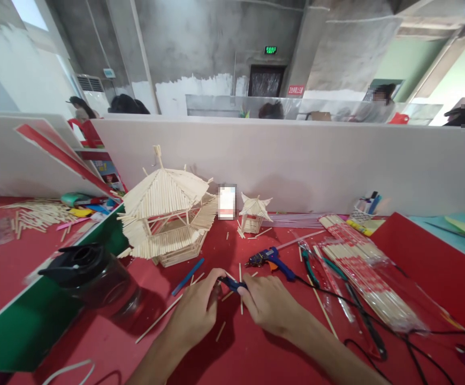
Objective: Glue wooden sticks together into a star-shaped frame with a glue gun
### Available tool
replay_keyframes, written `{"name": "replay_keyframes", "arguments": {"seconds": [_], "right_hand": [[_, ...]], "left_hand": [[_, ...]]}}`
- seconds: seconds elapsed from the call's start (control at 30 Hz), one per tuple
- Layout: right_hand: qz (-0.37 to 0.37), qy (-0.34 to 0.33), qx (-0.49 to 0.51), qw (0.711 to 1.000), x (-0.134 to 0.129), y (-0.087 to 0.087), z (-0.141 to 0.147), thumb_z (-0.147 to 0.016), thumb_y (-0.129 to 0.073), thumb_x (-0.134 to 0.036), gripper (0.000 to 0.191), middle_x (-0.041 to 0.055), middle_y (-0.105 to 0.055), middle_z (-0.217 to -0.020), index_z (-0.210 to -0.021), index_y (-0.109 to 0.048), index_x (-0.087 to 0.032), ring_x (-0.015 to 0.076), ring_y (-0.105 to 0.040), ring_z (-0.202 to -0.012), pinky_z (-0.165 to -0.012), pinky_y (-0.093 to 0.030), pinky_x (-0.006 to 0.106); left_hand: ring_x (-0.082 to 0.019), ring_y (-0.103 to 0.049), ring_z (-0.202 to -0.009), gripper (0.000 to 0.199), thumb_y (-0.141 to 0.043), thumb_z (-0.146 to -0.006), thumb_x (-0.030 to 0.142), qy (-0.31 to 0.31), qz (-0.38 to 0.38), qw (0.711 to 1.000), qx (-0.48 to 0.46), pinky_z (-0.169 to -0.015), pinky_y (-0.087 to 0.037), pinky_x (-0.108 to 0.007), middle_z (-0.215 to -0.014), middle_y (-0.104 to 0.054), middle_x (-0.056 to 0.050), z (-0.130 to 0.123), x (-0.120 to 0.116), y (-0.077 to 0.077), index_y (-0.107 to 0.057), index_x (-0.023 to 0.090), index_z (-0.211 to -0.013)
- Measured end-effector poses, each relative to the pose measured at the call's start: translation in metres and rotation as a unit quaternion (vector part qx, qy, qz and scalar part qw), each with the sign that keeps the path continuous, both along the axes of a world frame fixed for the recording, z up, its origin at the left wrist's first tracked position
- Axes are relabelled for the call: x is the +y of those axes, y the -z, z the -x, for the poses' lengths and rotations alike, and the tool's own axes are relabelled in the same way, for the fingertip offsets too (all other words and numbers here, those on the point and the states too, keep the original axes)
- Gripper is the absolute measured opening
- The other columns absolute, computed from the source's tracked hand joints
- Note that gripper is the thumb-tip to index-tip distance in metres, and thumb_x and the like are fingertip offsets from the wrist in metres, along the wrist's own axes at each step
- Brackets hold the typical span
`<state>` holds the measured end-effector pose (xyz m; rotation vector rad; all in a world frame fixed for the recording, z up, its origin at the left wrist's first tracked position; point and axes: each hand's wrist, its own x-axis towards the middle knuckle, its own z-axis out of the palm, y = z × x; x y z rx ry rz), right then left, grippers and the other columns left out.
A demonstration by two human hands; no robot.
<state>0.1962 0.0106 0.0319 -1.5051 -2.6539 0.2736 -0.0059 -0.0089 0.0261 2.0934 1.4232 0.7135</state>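
Both hands — around dark-blue object

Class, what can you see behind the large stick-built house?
A pale partition rises behind the house; anything lying directly behind the model is covered and cannot be seen.

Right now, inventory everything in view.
stick models: 2, beige, centre
bottle: 1, dark, left
strip: 1, blue, centre
glue gun: 1, blue, right
handles: 2, green, right
stick packs: several, beige, right
loose sticks: many, beige, scattered
pen holder: 1, white, right
dividers: 2, green left, red right
partitions: 2, white, back
people: several, mostly hidden, back
table: 1, red, below
exit sign: 1, green, far wall
tool: 1, navy, between hands
left hand: 1, bare, on tool
right hand: 1, bare, on tool
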Motion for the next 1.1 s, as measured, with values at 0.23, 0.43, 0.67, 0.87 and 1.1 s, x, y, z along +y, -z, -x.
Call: {"name": "replay_keyframes", "arguments": {"seconds": [0.23, 0.43, 0.67, 0.87, 1.1], "right_hand": [[-0.006, 0.012, 0.004, 1.000, -0.008, -0.002, 0.006, -0.105, -0.028, -0.030, 0.039, 0.0117, -0.074, -0.088, -0.098, -0.063, -0.014, 0.0229, -0.069, -0.073, -0.060, -0.030, 0.031], [-0.013, -0.005, -0.014, 1.000, -0.013, -0.002, 0.007, -0.106, -0.023, -0.028, 0.045, 0.0162, -0.074, -0.094, -0.103, -0.065, -0.012, 0.0240, -0.069, -0.080, -0.063, -0.034, 0.032], [0.022, 0.031, -0.004, 0.999, -0.010, 0.010, 0.005, -0.107, -0.024, -0.033, 0.047, 0.0103, -0.075, -0.088, -0.095, -0.065, -0.016, 0.0201, -0.070, -0.075, -0.061, -0.032, 0.029], [0.018, 0.036, -0.040, 0.998, -0.013, 0.009, 0.002, -0.107, -0.022, -0.032, 0.047, 0.0103, -0.075, -0.089, -0.097, -0.065, -0.016, 0.0227, -0.071, -0.079, -0.061, -0.031, 0.030], [0.015, 0.046, -0.038, 0.998, -0.014, 0.013, 0.001, -0.108, -0.023, -0.034, 0.049, 0.0101, -0.076, -0.090, -0.096, -0.067, -0.016, 0.0211, -0.071, -0.079, -0.063, -0.033, 0.029]], "left_hand": [[-0.020, -0.067, -0.075, 0.021, -0.038, -0.097, 0.017, -0.011, -0.015, 1.000, 0.006, -0.069, -0.040, -0.027, -0.080, -0.070, 0.002, 0.001, 0.002, 0.005, -0.055, 0.027, -0.105], [-0.019, -0.066, -0.076, 0.023, -0.042, -0.092, 0.010, -0.014, -0.016, 1.000, 0.012, -0.066, -0.037, -0.024, -0.081, -0.069, 0.003, 0.000, 0.002, 0.005, -0.054, 0.027, -0.102], [-0.016, -0.063, -0.070, 0.024, -0.043, -0.089, 0.006, 0.004, 0.001, 1.000, -0.030, -0.068, -0.037, -0.023, -0.073, -0.065, 0.006, -0.002, 0.003, 0.009, -0.052, 0.027, -0.098], [-0.017, -0.063, -0.071, 0.022, -0.043, -0.091, 0.008, 0.003, 0.002, 1.000, -0.026, -0.066, -0.037, -0.023, -0.073, -0.066, 0.005, -0.005, 0.002, 0.014, -0.052, 0.026, -0.099], [-0.018, -0.064, -0.071, 0.023, -0.045, -0.091, 0.006, -0.002, 0.001, 1.000, -0.018, -0.065, -0.035, -0.024, -0.073, -0.066, 0.004, -0.010, 0.000, 0.012, -0.053, 0.026, -0.100]]}}
